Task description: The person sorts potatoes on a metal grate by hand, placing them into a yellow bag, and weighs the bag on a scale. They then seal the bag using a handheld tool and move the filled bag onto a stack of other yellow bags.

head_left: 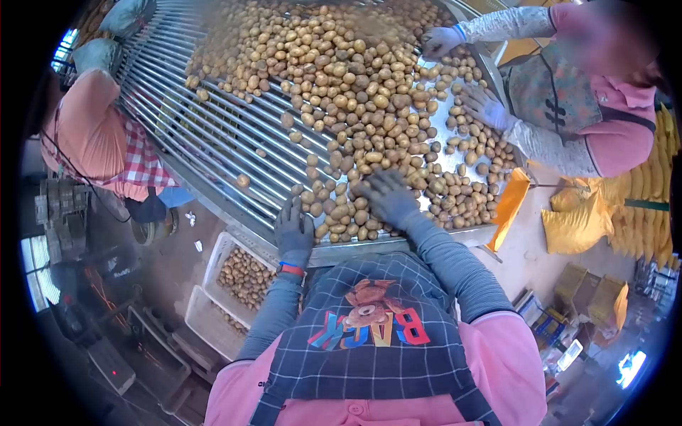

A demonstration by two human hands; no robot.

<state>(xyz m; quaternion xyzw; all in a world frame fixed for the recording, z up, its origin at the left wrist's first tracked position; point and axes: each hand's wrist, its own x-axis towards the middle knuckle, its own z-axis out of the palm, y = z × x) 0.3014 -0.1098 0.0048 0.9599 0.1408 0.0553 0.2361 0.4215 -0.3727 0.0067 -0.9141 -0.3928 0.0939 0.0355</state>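
Many small brown potatoes [355, 92] lie heaped over a metal table with rollers [234, 156] on its left part. My left hand [293, 233], in a dark grey glove, rests at the near edge of the rollers, fingers pointing away from me and slightly apart, beside the potatoes' left border. My right hand [388, 199], gloved alike, lies spread on the potatoes near the front middle. Neither hand shows a potato in its grasp, though the palms are hidden.
At the right, a co-worker's gloved hands [486, 108] touch potatoes. Another person [92, 128] stands at the left. White crates [222, 264] with potatoes sit below the left front edge. An orange flap [511, 209] hangs at the right corner, near yellow sacks [577, 220].
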